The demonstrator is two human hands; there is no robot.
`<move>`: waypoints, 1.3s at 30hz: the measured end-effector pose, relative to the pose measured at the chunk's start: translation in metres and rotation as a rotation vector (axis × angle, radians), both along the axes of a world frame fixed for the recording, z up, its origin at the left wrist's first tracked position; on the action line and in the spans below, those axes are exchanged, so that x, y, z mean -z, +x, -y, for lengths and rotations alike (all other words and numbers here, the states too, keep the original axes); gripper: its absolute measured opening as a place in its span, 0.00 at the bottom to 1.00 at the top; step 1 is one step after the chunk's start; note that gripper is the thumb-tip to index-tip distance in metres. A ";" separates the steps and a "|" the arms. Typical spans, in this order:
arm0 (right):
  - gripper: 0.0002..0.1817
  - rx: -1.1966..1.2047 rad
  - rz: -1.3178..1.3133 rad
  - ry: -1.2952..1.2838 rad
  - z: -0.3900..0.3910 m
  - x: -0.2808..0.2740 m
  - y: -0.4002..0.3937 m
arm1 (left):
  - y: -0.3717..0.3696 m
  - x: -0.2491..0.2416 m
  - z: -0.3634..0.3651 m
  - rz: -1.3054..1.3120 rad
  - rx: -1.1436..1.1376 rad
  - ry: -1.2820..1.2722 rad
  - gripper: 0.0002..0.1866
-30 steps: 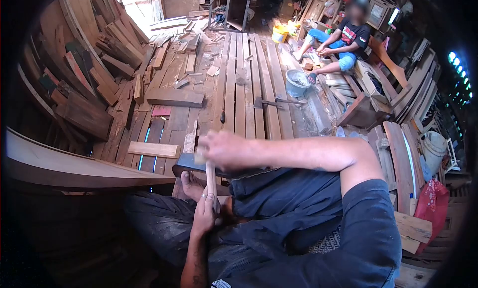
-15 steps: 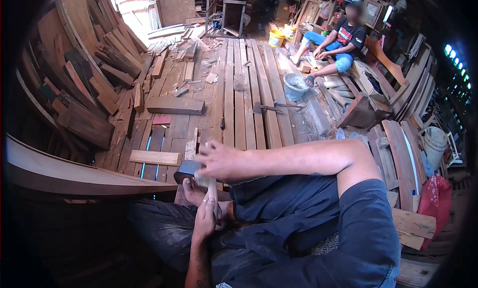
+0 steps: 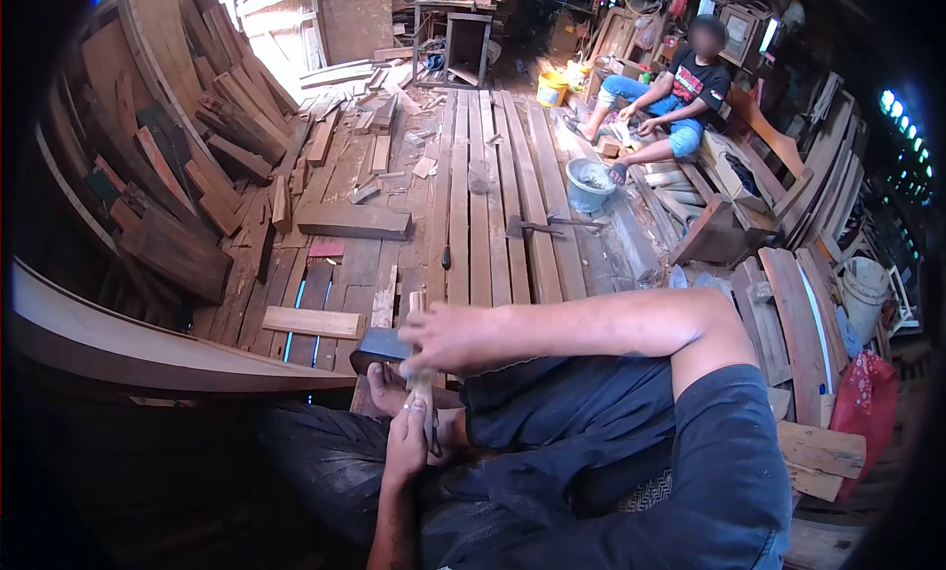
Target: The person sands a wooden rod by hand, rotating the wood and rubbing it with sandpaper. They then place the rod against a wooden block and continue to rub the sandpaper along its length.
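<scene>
My left hand point(image 3: 404, 444) is wrapped around the lower end of a narrow wooden piece point(image 3: 418, 304) that points away from me between my legs. Across the upper part of that piece lies my right hand point(image 3: 451, 339), blurred by motion, its fingers curled over the wood. A pale patch shows under those fingers, too smeared to name. Just left of the right hand, beside my bare foot point(image 3: 386, 388), is a dark block point(image 3: 382, 344). Much of the wooden piece is hidden behind my hands.
A short board point(image 3: 313, 322) and a thick beam point(image 3: 353, 221) lie on the plank floor. Farther off are a screwdriver-like tool point(image 3: 446, 258), an axe-like tool point(image 3: 532, 228) and a grey bucket point(image 3: 589, 186). Another person point(image 3: 680, 97) sits at the back right.
My right hand has moved slightly nearer to me along the wooden piece, and its fingers look more curled. My left hand keeps its grip. The whole view has shifted a little.
</scene>
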State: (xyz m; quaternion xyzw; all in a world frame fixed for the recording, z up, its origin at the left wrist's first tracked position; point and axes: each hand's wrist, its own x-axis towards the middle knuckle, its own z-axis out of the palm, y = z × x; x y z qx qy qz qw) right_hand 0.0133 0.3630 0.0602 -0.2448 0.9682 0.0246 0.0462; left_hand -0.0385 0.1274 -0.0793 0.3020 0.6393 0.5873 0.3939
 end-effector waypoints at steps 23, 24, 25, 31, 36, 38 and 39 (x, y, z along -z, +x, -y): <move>0.15 -0.149 -0.192 -0.312 0.014 0.046 -0.011 | -0.001 -0.023 0.057 -0.097 -0.033 -0.096 0.25; 0.15 -0.107 -0.212 -0.307 0.010 0.046 -0.010 | -0.001 -0.026 0.056 -0.111 -0.026 -0.089 0.25; 0.15 -0.065 -0.232 -0.303 0.007 0.046 -0.008 | -0.001 -0.031 0.056 -0.114 -0.013 -0.095 0.25; 0.15 -0.158 -0.240 -0.198 0.023 0.054 -0.014 | -0.010 -0.027 0.058 -0.086 0.026 -0.143 0.25; 0.14 -0.152 -0.143 -0.363 0.013 0.053 -0.020 | -0.015 -0.025 0.060 -0.079 0.037 -0.182 0.24; 0.14 -0.087 -0.158 -0.327 0.005 0.052 -0.015 | -0.014 -0.032 0.057 -0.136 0.049 -0.215 0.23; 0.14 -0.074 -0.171 -0.365 0.002 0.051 -0.013 | -0.013 -0.031 0.056 -0.133 0.044 -0.198 0.23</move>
